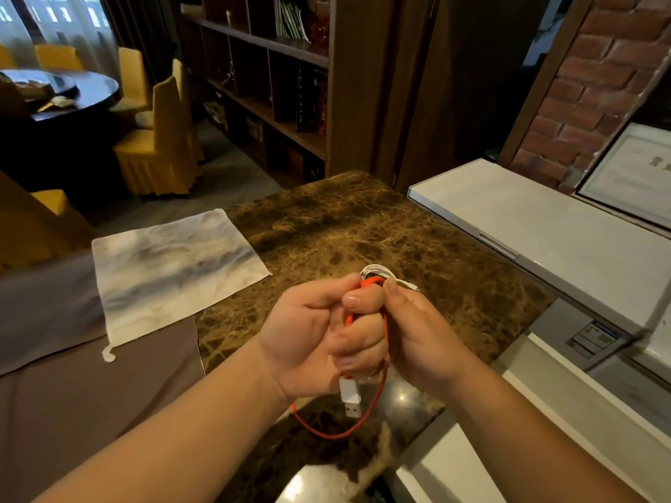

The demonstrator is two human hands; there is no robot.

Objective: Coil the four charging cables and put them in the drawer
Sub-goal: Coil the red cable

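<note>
Both hands met above the marble table (pixel 363 226), apparently to keep loops from springing apart. The left hand (pixel 308 335) clenched the orange cable (pixel 339 435) (its white USB plug (pixel 350 397) dangling); the right hand (pixel 414 332) pinched white coils (pixel 377 272). No drawer showed; the cloth pouch (pixel 170 270) lay flat, contents unseen.

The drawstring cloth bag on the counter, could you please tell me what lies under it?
The cloth bag lies flat, partly on the brown marble counter, partly on a grey-brown cloth at the left. It looks flat, but whatever may lie beneath or inside is covered.
</note>
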